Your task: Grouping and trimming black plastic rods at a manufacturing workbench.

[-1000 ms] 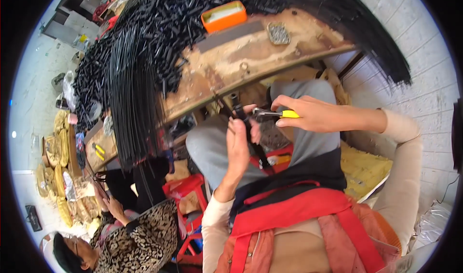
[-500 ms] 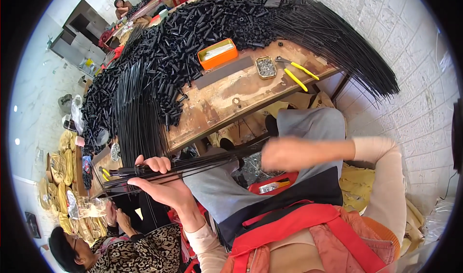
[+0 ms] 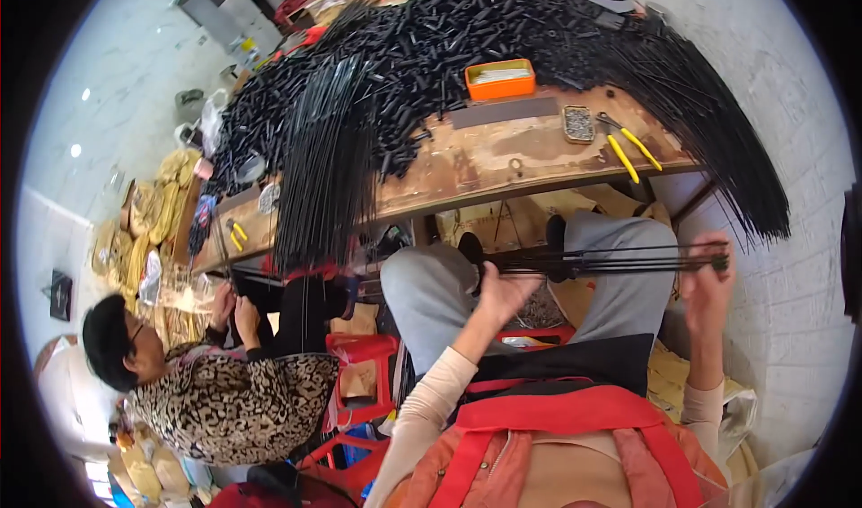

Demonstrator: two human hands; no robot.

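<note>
A bundle of thin black rods (image 3: 620, 263) stretches level across my lap, above my knees. At its left part my left hand (image 3: 505, 300) holds it, palm turned up and thumb rising over the rods. The far fingers of that hand are partly hidden. My right hand (image 3: 709, 279) is closed round the right end, where a darker cluster of tips (image 3: 719, 263) shows by the fingers. Beyond my knees stands the wooden worktable (image 3: 467, 168), with a large heap of black tubular parts (image 3: 422, 59) on it.
Long black rods overhang the table at left (image 3: 323, 167) and right (image 3: 718, 131). Near its front edge are an orange box (image 3: 500, 80), a small tray of metal bits (image 3: 578, 125) and yellow-handled pliers (image 3: 631, 149). A co-worker (image 3: 224, 400) sits close on my left, hands raised.
The rods have moved from my left side to across my lap. My right hand, blurred before, now grips their right end. My left hand has shifted right, and the view has turned.
</note>
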